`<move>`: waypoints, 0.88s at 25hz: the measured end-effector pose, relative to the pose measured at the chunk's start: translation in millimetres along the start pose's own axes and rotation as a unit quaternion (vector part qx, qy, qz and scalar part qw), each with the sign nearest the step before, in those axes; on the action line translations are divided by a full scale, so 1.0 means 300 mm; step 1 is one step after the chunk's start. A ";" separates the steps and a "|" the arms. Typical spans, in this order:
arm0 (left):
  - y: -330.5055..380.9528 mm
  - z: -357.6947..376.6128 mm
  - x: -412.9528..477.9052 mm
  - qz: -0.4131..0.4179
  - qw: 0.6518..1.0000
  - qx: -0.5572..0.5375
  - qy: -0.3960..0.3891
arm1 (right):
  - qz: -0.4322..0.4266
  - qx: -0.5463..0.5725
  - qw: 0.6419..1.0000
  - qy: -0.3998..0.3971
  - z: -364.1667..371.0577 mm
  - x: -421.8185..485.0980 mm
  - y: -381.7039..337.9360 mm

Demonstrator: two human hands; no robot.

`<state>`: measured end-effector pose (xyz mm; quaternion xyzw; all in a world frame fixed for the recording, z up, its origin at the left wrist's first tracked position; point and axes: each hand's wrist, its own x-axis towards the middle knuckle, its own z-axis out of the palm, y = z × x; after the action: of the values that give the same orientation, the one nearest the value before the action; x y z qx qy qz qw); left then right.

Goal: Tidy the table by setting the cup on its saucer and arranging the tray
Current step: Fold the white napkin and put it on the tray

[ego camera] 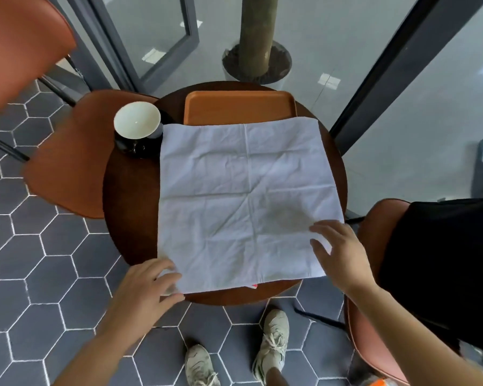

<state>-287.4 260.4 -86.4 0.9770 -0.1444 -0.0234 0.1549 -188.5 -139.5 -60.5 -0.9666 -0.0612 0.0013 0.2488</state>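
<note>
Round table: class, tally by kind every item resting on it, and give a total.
Cup: 1
Saucer: 1
Tray: 1
Cloth: 1
Total: 4
Uncounted: red scrap under the cloth's near edge, too hidden to name.

- Left hand (pixel 147 286): palm down, reaching forward to the near-left corner of the cloth (pixel 234 190). Its fingers (pixel 166 267) are loosely extended and blurred, with the thumb (pixel 173 298) just off the corner's edge. Whether it pinches the corner cannot be told.
- Left forearm (pixel 95 349): bare, coming up from the lower left, with the wrist straight.
- Right hand (pixel 343 257): palm down, fingers (pixel 319 228) spread and nearly straight, lying over the near-right corner and gripping nothing.
- Right forearm (pixel 402 324): bare, coming in from the lower right, with the wrist bent slightly inward.
- Feet: pale shoes (pixel 273 341), standing apart, toes forward.
</note>
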 end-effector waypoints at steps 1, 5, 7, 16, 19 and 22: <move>-0.004 0.002 -0.007 0.005 1.000 0.001 -0.011 | 0.051 0.024 0.998 0.025 -0.014 -0.034 0.016; -0.024 0.025 -0.032 0.042 0.998 0.036 0.011 | 0.207 0.069 0.974 0.064 -0.035 -0.140 0.095; -0.022 0.028 -0.039 0.062 0.997 0.039 0.032 | 0.169 0.017 0.984 0.045 -0.019 -0.176 0.123; 0.000 0.007 -0.025 -0.070 0.996 -0.037 0.051 | -0.023 -0.154 0.987 0.040 0.078 -0.140 0.127; 0.002 -0.007 -0.027 -0.099 0.993 -0.050 0.034 | -0.077 -0.144 0.985 0.056 0.057 -0.144 0.179; 0.014 -0.019 -0.032 -0.155 0.984 -0.076 0.036 | -0.126 -0.128 0.981 0.072 0.004 -0.165 0.230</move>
<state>-297.2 261.1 -79.7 0.9732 0.0164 -0.0231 0.2280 -229.5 -204.9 -96.0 -0.9727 -0.1636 -0.1076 0.1247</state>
